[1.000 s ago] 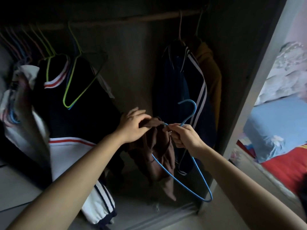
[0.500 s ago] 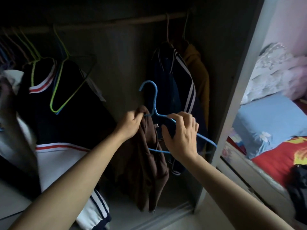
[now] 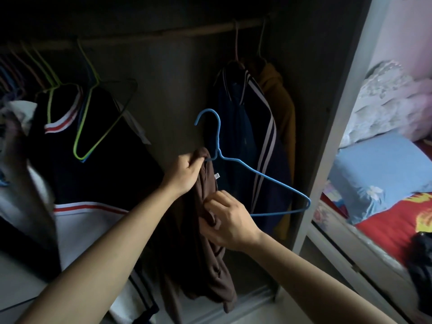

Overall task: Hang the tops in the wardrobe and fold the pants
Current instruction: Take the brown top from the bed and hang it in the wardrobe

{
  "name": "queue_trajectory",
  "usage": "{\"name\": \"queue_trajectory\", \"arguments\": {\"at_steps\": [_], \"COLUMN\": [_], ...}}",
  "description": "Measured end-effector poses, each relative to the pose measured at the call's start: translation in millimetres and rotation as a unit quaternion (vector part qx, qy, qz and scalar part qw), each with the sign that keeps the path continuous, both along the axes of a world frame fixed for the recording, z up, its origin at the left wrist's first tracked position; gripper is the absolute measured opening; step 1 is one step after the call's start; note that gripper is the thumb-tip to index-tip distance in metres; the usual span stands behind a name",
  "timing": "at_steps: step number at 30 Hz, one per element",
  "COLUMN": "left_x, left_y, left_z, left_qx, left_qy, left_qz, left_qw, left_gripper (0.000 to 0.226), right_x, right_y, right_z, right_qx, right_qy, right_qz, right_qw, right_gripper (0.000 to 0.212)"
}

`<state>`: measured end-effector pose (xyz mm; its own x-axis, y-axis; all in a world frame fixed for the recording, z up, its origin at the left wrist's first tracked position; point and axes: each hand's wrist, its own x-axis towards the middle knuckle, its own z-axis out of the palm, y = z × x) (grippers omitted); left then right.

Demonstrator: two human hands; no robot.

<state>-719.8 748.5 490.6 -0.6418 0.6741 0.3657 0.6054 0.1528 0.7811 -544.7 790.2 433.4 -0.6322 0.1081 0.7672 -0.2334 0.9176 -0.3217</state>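
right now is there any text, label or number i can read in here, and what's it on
No readable text anywhere in this view.
Small white tag inside the brown top: dark marks, too small and blurred to read.
Yellow print on the red bedding: cut off at the frame edge, no letters can be made out.

We are holding both bare forearms stretched forward and upward, the left one coming in from the lower left, the right one from the lower right. Our left hand is sitting higher, its fingers curled in a fist round the upper edge of the brown top. Our right hand is just below it, back towards us, fingers pinching a fold of the same cloth.
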Motion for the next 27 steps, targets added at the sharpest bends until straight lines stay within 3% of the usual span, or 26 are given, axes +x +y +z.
{"name": "queue_trajectory", "arguments": {"at_steps": [2,4,5,7,9,13,18,21,27], "left_x": [-0.3,0.3,-0.3,-4.5,-10.4,-23.7,-39.5,-40.7,-45.6], "left_y": [-2.1,-3.4,-4.2,-8.1,-16.6,-31.3,-38.1,-40.0,-37.0], "left_z": [-0.3,1.6,3.0,5.2,5.7,1.4,5.7,6.0,4.2], "left_qx": [-0.002,-0.001,-0.004,-0.021,-0.071,-0.11,-0.086,-0.081,-0.049], "left_qy": [0.012,0.003,0.0,0.025,0.107,0.223,0.246,0.27,0.123], "left_qz": [0.015,0.025,0.033,0.071,0.139,0.218,0.275,0.276,0.313], "left_qw": [1.0,1.0,0.999,0.997,0.982,0.944,0.926,0.919,0.94], "left_gripper": [0.043,0.044,0.045,0.046,0.048,0.059,0.06,0.061,0.066], "right_x": [0.2,-0.5,-0.8,2.0,9.3,24.0,32.9,38.1,44.4], "right_y": [-2.3,1.5,5.9,18.8,32.0,58.5,80.5,92.9,106.6], "right_z": [2.5,0.5,-3.8,-18.1,-30.0,-41.7,-40.7,-39.4,-30.1], "right_qx": [-0.147,-0.273,-0.263,-0.132,0.004,-0.014,-0.051,-0.052,0.005], "right_qy": [-0.072,-0.228,-0.305,-0.425,-0.469,-0.465,-0.428,-0.412,-0.314], "right_qz": [0.07,0.116,0.107,0.024,-0.093,-0.148,-0.147,-0.171,-0.206], "right_qw": [0.984,0.927,0.909,0.895,0.878,0.873,0.89,0.894,0.927], "right_gripper": [0.018,0.015,0.015,0.027,0.042,0.061,0.032,0.026,0.028]}}
